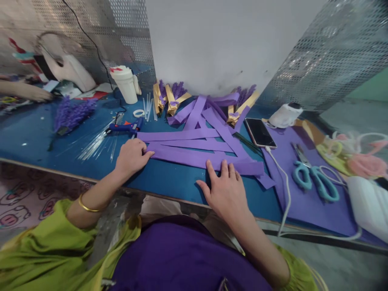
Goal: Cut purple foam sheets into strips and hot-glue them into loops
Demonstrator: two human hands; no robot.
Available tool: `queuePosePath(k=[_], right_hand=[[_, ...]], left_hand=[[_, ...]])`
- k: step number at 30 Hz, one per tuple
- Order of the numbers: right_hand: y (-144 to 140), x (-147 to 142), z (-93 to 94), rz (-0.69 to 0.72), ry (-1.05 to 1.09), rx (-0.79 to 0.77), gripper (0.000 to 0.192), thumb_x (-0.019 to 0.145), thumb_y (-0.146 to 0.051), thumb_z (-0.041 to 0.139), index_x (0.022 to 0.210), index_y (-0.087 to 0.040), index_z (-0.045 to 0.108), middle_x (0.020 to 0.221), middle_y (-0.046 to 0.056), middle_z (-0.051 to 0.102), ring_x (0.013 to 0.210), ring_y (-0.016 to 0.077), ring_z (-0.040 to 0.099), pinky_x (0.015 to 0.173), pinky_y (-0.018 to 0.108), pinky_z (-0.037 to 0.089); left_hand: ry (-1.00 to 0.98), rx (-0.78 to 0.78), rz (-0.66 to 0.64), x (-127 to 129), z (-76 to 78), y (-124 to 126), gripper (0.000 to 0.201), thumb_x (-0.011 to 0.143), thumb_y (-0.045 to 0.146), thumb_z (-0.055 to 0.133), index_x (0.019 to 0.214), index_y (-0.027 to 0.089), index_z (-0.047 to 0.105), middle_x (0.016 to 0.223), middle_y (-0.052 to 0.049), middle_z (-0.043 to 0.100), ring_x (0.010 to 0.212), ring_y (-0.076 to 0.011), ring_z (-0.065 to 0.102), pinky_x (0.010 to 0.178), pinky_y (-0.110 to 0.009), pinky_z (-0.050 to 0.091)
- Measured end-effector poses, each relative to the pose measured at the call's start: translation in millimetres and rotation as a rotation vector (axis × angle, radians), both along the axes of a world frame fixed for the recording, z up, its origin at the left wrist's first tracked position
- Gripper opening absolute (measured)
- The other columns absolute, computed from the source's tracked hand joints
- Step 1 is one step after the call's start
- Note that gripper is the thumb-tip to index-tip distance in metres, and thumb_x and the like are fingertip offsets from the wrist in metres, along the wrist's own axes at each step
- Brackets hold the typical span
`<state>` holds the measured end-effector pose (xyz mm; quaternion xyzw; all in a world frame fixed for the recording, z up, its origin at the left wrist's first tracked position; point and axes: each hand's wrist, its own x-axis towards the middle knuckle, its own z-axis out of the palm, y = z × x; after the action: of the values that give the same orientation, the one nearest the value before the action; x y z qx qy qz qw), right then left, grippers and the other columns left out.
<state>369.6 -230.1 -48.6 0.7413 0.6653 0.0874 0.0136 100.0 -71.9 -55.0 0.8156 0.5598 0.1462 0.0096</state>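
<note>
Nearest the table's front edge lies a long purple paper strip [182, 157], stretched left to right. At its left end my left hand [133, 155] is closed, fingers curled and thumb pressed on the strip; the fingertips are partly hidden. My right hand [226, 190] is open, its spread fingers lying flat on the strip's right part. Just behind, more purple strips [182, 134] lie across one another, with a looser heap [197, 111] of them farther back. A blue glue gun [124, 127] rests beyond my left hand.
Small wrapped lavender bunches [173, 101] stand at the back beside a white tumbler [125, 83]. On the right are a phone [260, 132] with a white cable, blue-handled scissors [315, 178] and a purple sheet [303, 210]. Another person's arm [24, 91] rests at far left.
</note>
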Motion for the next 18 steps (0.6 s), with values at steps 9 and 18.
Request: queuePosePath(k=[9,18], right_hand=[[0.6,-0.3,0.1,-0.005,0.022,-0.013,0.071,0.097,-0.06,0.043,0.155,-0.019,0.04,0.151,0.029,0.043,0.136,0.0461,0.043,0.105,0.056,0.037],[0.4,-1.4,0.5,-0.006,0.012,-0.014,0.071,0.097,-0.061,0.041,0.155,-0.02,0.04,0.15,0.03,0.044,0.136,0.0472,0.044,0.104,0.055,0.036]], left_hand=[[0.008,0.212,0.025,10.0,1.0,-16.5,0.016,0.088,0.034,0.061,0.087,0.019,0.056,0.095,-0.012,0.061,0.091,-0.0297,0.056,0.081,-0.043,0.046],[0.431,0.044,-0.535,19.9,26.1,-36.2,0.047,0.093,0.008,0.035,0.131,0.021,0.059,0.109,-0.011,0.067,0.09,-0.0225,0.064,0.073,-0.031,0.049]])
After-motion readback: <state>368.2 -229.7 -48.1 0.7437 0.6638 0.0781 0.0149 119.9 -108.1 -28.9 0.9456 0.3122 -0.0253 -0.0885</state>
